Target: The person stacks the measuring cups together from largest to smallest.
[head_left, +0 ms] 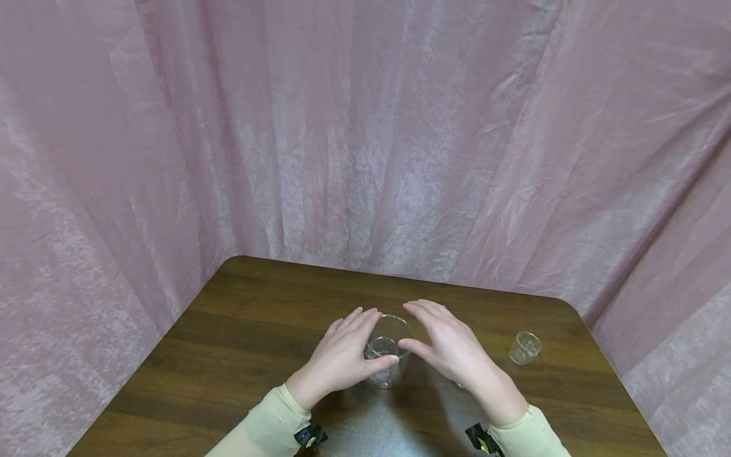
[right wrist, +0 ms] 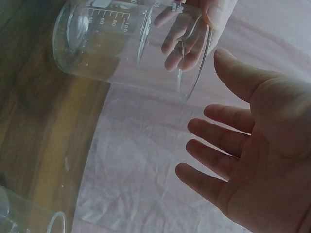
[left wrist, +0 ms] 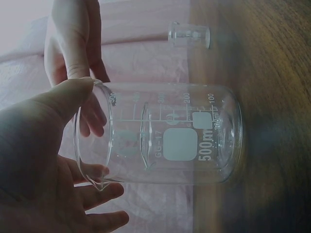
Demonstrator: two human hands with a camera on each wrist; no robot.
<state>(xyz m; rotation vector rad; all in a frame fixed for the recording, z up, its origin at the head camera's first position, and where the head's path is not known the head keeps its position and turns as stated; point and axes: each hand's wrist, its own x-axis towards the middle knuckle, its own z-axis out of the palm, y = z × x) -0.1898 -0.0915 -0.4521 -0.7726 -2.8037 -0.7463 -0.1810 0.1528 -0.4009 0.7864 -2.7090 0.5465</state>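
Pale sleeves (head_left: 259,419) are seen nearest the head camera, on the near side of the large beaker (left wrist: 180,144), with dark wrist devices (head_left: 311,436) at the cuffs. Large beaker is stood upright on the brown worktop (head_left: 257,330); "500m" and a scale are printed on its wall. Small beaker (right wrist: 109,36) is nested upright inside it, rim well below the large beaker's rim; graduations up to 100 can be read.

Left hand (head_left: 342,355) is clasped around the large beaker's rim: thumb laid on the near side, fingers spread round the left and far side, past the spout. How firmly cannot be told.

Right hand (head_left: 451,343) is held just right of the large beaker, nothing grasped, fingers extended and apart. Thumb is pointed at the rim; a slight gap is shown in the right wrist view.

Second small beaker (head_left: 524,349) is stood well apart, to the right of the large beaker. More glass (right wrist: 29,213) is cut off at the right wrist view's edge, also right of the large beaker. Pink curtain (head_left: 377,139) is hung beyond the large beaker and worktop.
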